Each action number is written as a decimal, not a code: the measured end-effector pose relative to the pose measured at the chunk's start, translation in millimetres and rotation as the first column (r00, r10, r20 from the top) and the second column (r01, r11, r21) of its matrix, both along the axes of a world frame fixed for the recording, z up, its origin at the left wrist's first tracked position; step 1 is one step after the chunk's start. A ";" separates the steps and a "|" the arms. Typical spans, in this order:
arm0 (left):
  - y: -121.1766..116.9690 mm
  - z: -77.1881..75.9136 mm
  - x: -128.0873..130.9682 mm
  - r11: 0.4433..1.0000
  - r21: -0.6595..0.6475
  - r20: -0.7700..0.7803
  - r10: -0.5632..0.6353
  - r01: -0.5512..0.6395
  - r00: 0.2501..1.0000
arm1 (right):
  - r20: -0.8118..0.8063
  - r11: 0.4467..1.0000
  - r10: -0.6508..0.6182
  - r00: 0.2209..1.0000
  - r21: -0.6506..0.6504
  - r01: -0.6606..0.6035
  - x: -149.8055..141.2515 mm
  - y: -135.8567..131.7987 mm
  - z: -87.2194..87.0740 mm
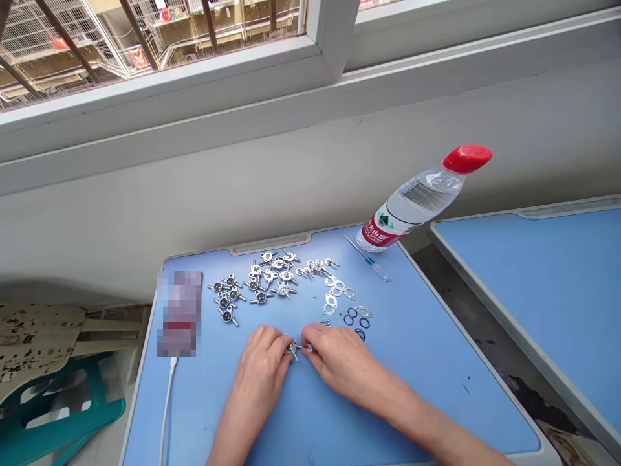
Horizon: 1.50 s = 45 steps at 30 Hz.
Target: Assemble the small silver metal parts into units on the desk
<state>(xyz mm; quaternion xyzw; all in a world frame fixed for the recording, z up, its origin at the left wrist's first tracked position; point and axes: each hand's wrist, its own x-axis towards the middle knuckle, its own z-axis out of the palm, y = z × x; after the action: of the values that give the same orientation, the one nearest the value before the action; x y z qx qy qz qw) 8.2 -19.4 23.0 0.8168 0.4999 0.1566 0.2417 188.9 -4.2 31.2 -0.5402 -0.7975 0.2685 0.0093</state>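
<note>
A: Hands?
B: Both closed in, left hand (259, 362) and right hand (339, 366) pinching one small winged metal fitting (292, 350) between the fingertips, mid blue worktop (412, 362).
A: Nearby?
B: Loose fittings (262, 278) just ahead, black O-rings (356, 321) just past the right hand.
A: Room?
B: Bare surface to the right and toward the near edge. Blurred phone (180, 314) left of the hands.

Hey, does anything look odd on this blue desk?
The water bottle looks tilted, with its red cap leaning out past the far edge of the desk. A phone-sized object on the left is also pixelated, so it can't be made out.
</note>
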 end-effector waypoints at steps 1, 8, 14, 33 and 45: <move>-0.2 0.1 0.1 1.000 0.005 -0.005 -0.001 0.001 1.000 | 0.002 1.000 0.000 1.000 -0.001 0.000 -0.2 0.2 0.3; 0.0 2.2 0.0 1.000 0.027 -0.049 -0.001 0.002 0.999 | 0.027 1.000 0.002 1.000 -0.012 -0.001 -0.7 1.0 4.0; 0.2 3.9 -1.3 0.999 0.047 -0.079 0.004 0.000 0.997 | 0.021 1.000 0.001 1.000 -0.001 -0.001 -0.9 0.1 4.1; -0.6 -2.0 2.4 0.998 0.056 -0.043 0.025 -0.022 0.999 | 0.030 1.000 0.015 0.999 0.010 -0.015 -1.0 -1.2 2.4; -1.8 -1.4 3.8 0.998 0.063 -0.057 0.029 -0.026 0.998 | 0.035 1.000 0.017 0.999 -0.002 -0.017 -0.9 -1.0 0.4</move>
<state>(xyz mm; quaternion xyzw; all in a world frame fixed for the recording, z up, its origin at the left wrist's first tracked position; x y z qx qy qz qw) 12.0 -21.2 21.6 0.8212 0.5127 0.1518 0.1993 188.0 -5.2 31.7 -0.5379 -0.8020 0.2597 -0.0073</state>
